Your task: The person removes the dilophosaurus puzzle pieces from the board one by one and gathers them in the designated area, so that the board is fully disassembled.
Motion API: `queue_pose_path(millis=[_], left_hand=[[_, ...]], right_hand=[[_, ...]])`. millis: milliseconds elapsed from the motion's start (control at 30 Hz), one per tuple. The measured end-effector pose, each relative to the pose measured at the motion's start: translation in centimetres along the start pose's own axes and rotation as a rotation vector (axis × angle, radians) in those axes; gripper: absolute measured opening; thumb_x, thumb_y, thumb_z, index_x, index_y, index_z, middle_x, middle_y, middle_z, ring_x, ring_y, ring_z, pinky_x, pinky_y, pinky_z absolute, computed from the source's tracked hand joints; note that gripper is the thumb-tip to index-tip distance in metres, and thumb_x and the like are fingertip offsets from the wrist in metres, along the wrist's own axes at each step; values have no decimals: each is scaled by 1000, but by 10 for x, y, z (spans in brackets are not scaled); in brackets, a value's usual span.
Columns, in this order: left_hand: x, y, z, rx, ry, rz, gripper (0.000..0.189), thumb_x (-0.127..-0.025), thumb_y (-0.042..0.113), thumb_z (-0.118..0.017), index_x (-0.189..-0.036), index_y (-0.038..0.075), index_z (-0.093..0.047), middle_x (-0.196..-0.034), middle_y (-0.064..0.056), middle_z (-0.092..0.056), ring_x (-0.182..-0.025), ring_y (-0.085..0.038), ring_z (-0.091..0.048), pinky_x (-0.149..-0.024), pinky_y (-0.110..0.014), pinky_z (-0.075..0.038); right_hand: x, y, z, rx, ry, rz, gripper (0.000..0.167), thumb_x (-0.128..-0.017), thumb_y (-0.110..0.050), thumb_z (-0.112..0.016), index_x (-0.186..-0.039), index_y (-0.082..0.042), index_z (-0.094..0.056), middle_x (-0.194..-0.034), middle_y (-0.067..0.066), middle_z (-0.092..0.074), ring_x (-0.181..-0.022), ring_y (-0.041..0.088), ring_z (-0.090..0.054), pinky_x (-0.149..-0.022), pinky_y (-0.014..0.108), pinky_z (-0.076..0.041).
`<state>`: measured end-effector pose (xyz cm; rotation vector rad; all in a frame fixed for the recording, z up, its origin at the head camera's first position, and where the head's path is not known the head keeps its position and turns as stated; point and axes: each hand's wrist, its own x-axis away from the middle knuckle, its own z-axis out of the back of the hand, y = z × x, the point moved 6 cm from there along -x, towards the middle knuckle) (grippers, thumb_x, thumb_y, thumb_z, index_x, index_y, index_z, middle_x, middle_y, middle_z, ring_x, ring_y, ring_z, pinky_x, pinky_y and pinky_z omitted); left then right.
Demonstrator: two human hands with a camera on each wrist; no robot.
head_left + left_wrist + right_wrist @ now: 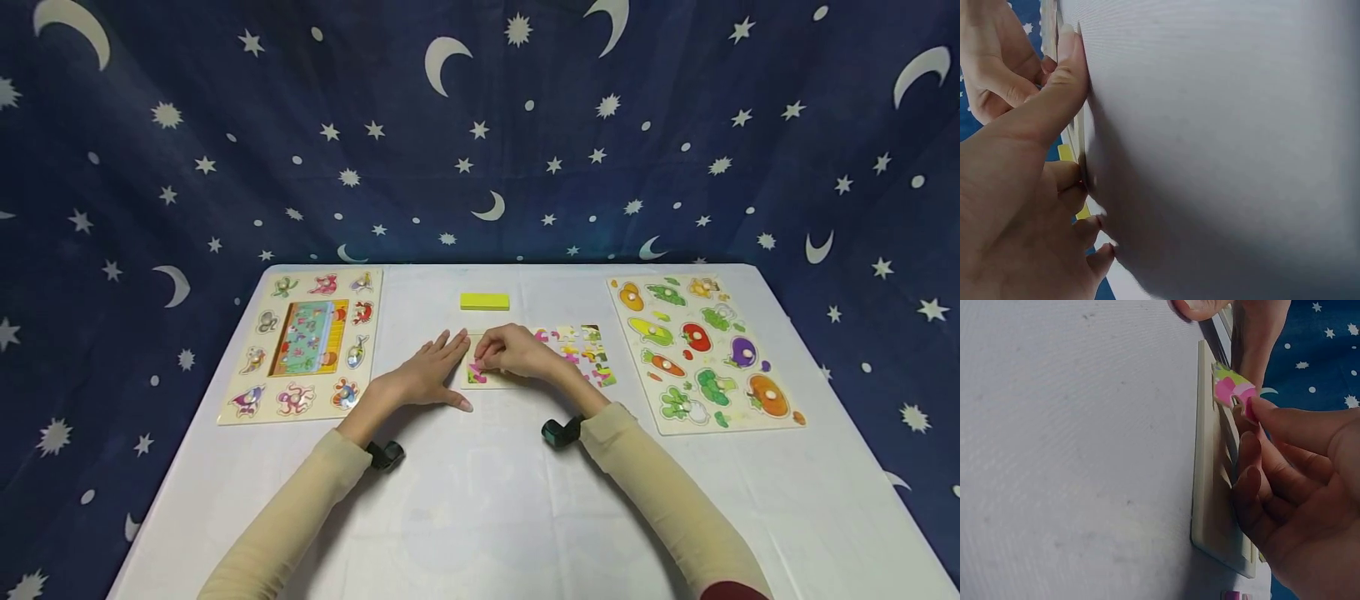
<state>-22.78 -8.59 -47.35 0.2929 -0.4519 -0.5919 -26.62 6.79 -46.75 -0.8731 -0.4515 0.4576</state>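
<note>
My right hand [513, 350] pinches a pink-and-green jigsaw piece [1234, 390] between thumb and fingertips. The piece is tilted at the inner edge of a small pale wooden puzzle tray [1205, 494], near the tray's left end in the head view. Much of the tray is covered by the right hand from above. On the tray's left side, my left hand [423, 375] lies with straight, spread fingers, the fingertips at the tray's edge and the thumb extended toward me. In the left wrist view its thumb [1066, 81] lies along the near edge.
Several loose jigsaw pieces [583, 350] lie right of the tray. A yellow block [484, 302] sits behind it. To the left is a sea-animal peg board [258, 412], to the right a vegetable peg board [697, 425]. A starry blue cloth [390, 192] hangs behind the white table [487, 500].
</note>
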Motion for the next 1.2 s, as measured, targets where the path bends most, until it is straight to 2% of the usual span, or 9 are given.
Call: queue_pose_path(millis=[267, 633, 967, 1100, 1200], left_hand=[[-2, 4, 3, 11, -3, -7, 117, -86, 56, -77, -165, 5, -8, -174, -11, 1, -160, -37, 3, -129, -55, -8], [-1, 5, 3, 13, 10, -16, 117, -85, 54, -79, -165, 1, -11, -174, -14, -2, -159, -40, 0, -128, -58, -10], [1, 4, 3, 10, 7, -10, 117, -86, 52, -79, -165, 1, -8, -174, -14, 1, -160, -39, 2, -129, -56, -7], [4, 3, 5, 20, 11, -15, 116, -87, 51, -79, -164, 0, -9, -173, -16, 0, -159, -41, 2, -129, -57, -8], [6, 3, 6, 22, 8, -11, 117, -86, 52, -79, -164, 1, -9, -174, -15, 0, -159, -40, 1, -129, -57, -8]], right_hand=[[14, 5, 18, -34, 38, -22, 10, -92, -12, -75, -99, -6, -76, -82, 3, -74, -67, 14, -59, -60, 24, -48], [43, 28, 42, 0, 92, -80, 10, -92, -12, -73, -99, -5, -75, -81, 3, -73, -68, 15, -58, -61, 25, -46], [62, 44, 50, 10, 77, -67, 11, -91, -3, -67, -99, -2, -75, -86, 5, -75, -74, 15, -61, -66, 23, -50], [66, 48, 52, 26, 82, -74, 14, -90, -1, -65, -98, -2, -76, -85, 5, -75, -69, 13, -57, -60, 22, -46], [67, 50, 53, 37, 80, -81, 9, -91, -5, -69, -97, -2, -76, -84, 6, -73, -67, 12, -53, -57, 22, -43]])
